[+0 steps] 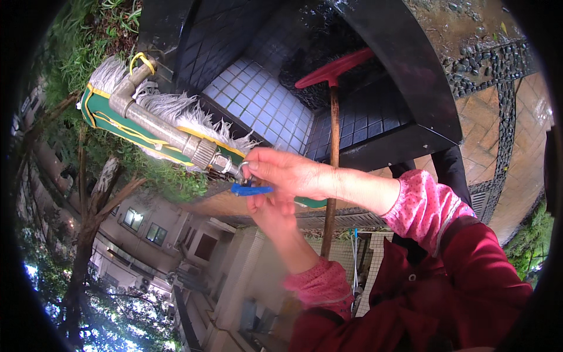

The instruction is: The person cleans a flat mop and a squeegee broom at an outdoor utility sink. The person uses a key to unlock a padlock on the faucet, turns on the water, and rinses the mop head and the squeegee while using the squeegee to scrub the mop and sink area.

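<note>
A metal pipe [160,130] with an elbow and a ribbed coupling runs to a small metal fitting with a blue lever handle [251,190]. My right hand [290,171] pinches a curved metal piece at the fitting, just above the blue lever. Close below it is my left hand [275,215], slightly blurred, with its fingertips near the lever; its grip is partly hidden. Behind the pipe lies a mop head [103,108] of green cloth with yellow trim and pale fringe. A yellow tie [143,61] loops around the pipe's far end.
A dark-edged tiled basin [264,101] stands beside the hands. A red tool head [336,68] on a wooden handle [334,132] reaches into it. Plants [88,44] and a tree trunk [83,255] flank the pipe. Wet paving [479,127] with pebble strips borders the basin.
</note>
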Available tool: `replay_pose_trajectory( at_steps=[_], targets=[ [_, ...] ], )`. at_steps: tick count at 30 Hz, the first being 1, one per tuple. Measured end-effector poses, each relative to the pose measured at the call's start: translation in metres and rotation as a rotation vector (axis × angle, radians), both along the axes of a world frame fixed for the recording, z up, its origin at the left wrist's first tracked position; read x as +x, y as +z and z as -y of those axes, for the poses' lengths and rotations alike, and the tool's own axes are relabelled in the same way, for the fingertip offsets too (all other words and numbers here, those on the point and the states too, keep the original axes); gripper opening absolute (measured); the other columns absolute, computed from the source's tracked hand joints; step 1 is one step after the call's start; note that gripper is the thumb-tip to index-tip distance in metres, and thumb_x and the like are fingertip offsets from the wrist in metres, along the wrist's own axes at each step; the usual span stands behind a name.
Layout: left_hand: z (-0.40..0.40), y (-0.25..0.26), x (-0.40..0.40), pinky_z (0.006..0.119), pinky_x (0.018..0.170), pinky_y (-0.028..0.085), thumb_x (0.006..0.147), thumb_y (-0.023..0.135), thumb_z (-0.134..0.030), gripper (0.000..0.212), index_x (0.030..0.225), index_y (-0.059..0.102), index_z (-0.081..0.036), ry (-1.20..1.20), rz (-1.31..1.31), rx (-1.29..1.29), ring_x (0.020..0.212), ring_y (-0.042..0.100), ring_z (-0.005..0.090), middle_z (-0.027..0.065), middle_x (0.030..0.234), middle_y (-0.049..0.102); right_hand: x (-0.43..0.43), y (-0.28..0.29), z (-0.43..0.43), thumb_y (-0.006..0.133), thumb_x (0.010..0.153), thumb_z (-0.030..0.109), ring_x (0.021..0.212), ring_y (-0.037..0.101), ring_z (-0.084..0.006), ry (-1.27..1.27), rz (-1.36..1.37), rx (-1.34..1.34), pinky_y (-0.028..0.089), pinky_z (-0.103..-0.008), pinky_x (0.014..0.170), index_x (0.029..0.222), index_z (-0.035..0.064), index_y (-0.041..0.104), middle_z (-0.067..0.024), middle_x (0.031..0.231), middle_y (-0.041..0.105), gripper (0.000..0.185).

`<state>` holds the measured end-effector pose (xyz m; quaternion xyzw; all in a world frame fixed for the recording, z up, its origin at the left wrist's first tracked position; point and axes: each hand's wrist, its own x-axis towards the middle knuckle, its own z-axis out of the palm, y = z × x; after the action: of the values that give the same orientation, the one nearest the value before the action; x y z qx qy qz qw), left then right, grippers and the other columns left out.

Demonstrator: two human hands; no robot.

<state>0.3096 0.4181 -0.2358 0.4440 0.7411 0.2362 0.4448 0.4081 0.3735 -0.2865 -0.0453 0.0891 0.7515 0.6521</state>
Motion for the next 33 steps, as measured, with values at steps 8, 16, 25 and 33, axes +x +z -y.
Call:
replay_pose_trajectory(
  at_steps=[8, 16, 25, 33],
  targets=[
    [0.005, 0.006, 0.004, 0.013, 0.041, 0.037, 0.088, 0.042, -0.013, 0.011, 0.095, 0.048, -0.007, -0.001, 0.072, -0.022, 0.055, 0.047, 0.0042, 0.0031, 0.083, 0.053, -0.022, -0.009, -0.014, 0.039, 0.093, 0.023, 0.082, 0.047, -0.0069, -0.122, 0.130, -0.071, 0.040, -0.0221, 0.075, 0.097, 0.0051, 0.049, 0.0004, 0.089, 0.051, 0.021],
    [-0.004, 0.000, -0.015, 0.020, 0.049, 0.036, 0.079, 0.059, -0.011, 0.016, 0.094, 0.054, -0.006, -0.123, 0.123, -0.017, 0.054, 0.044, 0.0076, 0.0005, 0.073, 0.053, 0.014, -0.005, -0.017, 0.041, 0.091, 0.027, 0.041, 0.048, -0.0082, 0.046, 0.532, 0.012, 0.041, -0.0222, 0.035, 0.098, 0.0102, 0.050, -0.0005, 0.068, 0.051, 0.021],
    [0.001, 0.004, -0.006, 0.024, 0.049, 0.037, 0.081, 0.058, -0.014, 0.023, 0.099, 0.052, -0.003, -0.197, 0.228, -0.033, 0.059, 0.049, 0.0120, 0.0044, 0.077, 0.056, 0.014, -0.005, -0.017, 0.038, 0.092, 0.027, 0.039, 0.039, -0.0047, 0.112, 0.264, 0.051, 0.032, -0.0180, 0.031, 0.087, 0.0086, 0.046, 0.0006, 0.068, 0.052, 0.021],
    [-0.001, -0.006, -0.003, 0.027, 0.067, 0.047, 0.087, 0.049, -0.007, 0.030, 0.116, 0.043, 0.000, -0.414, 0.068, 0.220, 0.084, 0.055, 0.0160, 0.0104, 0.101, 0.054, 0.020, -0.019, -0.027, 0.040, 0.092, 0.027, 0.048, 0.050, -0.0050, 0.125, 0.467, 0.157, 0.041, -0.0173, 0.034, 0.087, 0.0087, 0.047, 0.0000, 0.063, 0.050, 0.020]
  ],
)
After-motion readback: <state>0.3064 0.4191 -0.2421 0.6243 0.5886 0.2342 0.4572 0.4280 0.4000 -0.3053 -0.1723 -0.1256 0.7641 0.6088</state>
